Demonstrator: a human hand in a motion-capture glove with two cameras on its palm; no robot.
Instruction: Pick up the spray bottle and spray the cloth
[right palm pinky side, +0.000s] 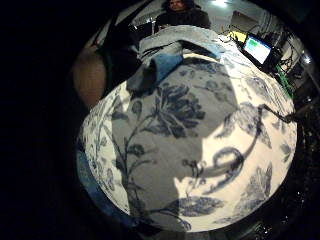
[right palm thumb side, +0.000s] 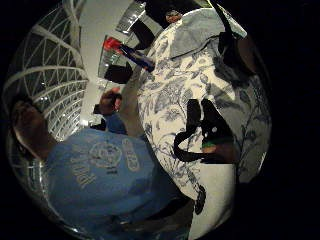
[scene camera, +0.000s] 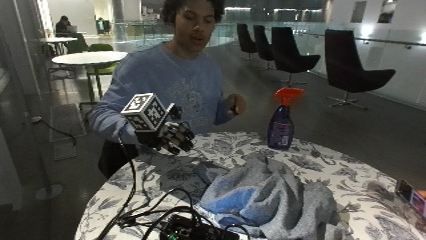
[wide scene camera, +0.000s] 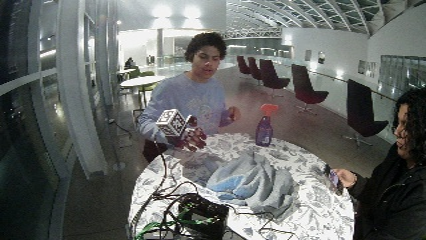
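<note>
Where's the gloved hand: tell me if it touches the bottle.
Apart. The outside view shows the gloved hand raised above the table's near side, while the bottle stands alone across the cloth.

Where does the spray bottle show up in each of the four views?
Outside view: spray bottle upright on the table's far edge, beyond the grey cloth.
Wide outside view: bottle upright past the cloth.
Thumb side palm view: bottle at the tablecloth's edge.
Little finger side palm view: not in it.
Shared landmark: the floral tablecloth.
</note>
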